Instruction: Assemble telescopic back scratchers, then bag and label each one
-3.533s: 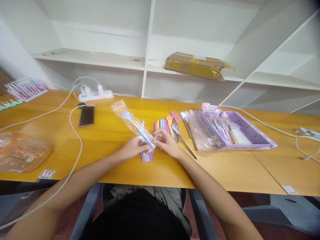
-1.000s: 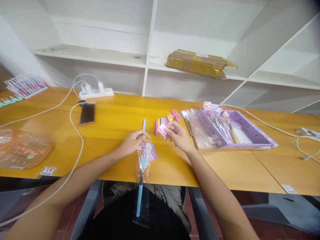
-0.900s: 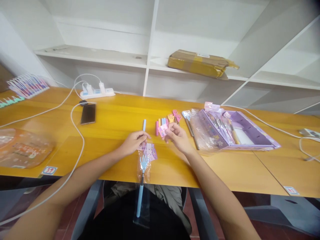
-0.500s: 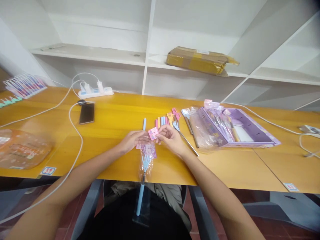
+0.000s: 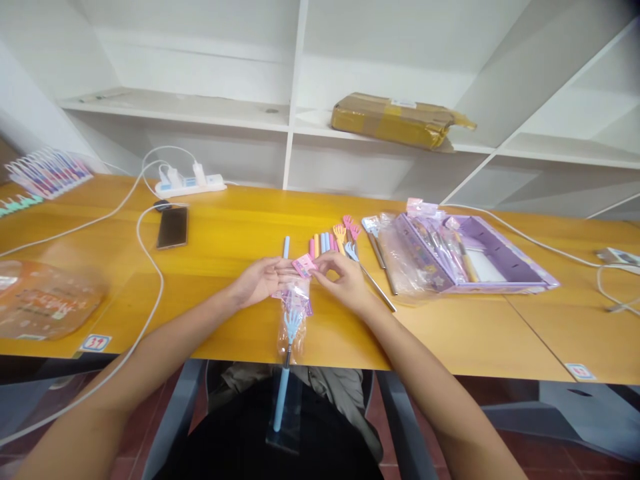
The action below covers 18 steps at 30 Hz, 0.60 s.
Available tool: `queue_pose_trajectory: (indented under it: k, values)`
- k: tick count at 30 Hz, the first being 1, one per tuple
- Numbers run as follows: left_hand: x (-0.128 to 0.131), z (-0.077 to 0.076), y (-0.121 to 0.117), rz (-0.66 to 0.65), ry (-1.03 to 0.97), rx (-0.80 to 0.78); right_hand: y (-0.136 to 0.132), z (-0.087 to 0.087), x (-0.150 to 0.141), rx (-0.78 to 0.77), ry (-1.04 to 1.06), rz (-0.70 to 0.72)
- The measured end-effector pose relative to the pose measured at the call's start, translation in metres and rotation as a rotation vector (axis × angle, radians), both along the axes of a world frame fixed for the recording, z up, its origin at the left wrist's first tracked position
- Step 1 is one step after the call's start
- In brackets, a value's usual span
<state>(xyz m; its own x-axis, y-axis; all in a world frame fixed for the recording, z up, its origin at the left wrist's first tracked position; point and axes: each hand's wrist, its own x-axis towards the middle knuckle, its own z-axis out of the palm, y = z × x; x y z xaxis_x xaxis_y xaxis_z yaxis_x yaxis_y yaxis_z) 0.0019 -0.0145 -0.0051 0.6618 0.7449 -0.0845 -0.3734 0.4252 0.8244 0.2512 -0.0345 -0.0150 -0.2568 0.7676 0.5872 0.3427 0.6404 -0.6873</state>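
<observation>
My left hand [image 5: 257,283] and my right hand [image 5: 345,280] meet at the middle of the yellow table [image 5: 225,253]. Between their fingertips is a small pink card [image 5: 303,266], pinched from both sides. Below it a clear bag [image 5: 291,333] with a blue hand-shaped back scratcher inside hangs over the table's near edge toward my lap. Its top lies under my left fingers, on some purple cards [image 5: 300,300]. A loose blue stick [image 5: 286,247] lies just beyond my left hand.
A row of coloured scratchers [image 5: 333,241] lies beyond my right hand, with a purple box [image 5: 480,263] of bagged ones to the right. A phone [image 5: 173,227], power strip [image 5: 187,183] and white cables are at left; an orange bag [image 5: 43,300] at far left. White shelves hold a brown parcel [image 5: 397,120].
The bagged scratcher went from lying across the table to hanging over the near edge. My right hand picked up a pink card and brought it leftward to my left hand.
</observation>
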Motion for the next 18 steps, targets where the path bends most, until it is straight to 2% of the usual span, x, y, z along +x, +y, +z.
queue_pose_trajectory:
  k: [4,9,18]
  values:
    - [0.0023,0.0016,-0.0047,0.033,0.075,0.055,-0.0043,0.0076,0.0004,0.057,-0.095,-0.017]
    - [0.0036,0.0026,-0.0072,0.039,0.105,0.068,-0.0051,0.0116,0.0007,0.123,-0.112,0.037]
    - [0.0047,0.0037,-0.0074,0.091,0.129,0.039,-0.0053,0.0101,0.0000,0.027,-0.058,0.036]
